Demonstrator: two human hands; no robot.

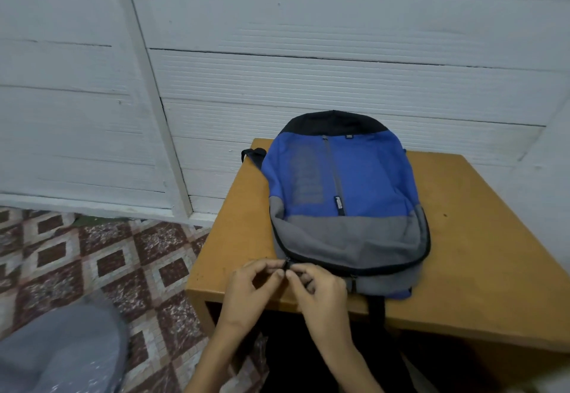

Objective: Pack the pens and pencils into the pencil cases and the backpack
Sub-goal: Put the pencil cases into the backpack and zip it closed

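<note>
A blue and grey Puma backpack (345, 195) lies flat on the wooden counter (481, 269), right of centre. It looks soft, light and floppy, best taken by its zip pull (288, 264). At its near edge, the left hand (256, 284) and right hand (320, 290) meet, both pinching that pull.

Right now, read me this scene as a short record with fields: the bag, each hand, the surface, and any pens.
bag: blue, grey and black Puma backpack, lying flat on the table
surface: wooden table, set against a white wall
left hand: left hand pinches the zipper pull at the backpack's near left corner
right hand: right hand pinches at the same zipper pull
pens and pencil cases: none in view
floor: patterned tiles
</note>
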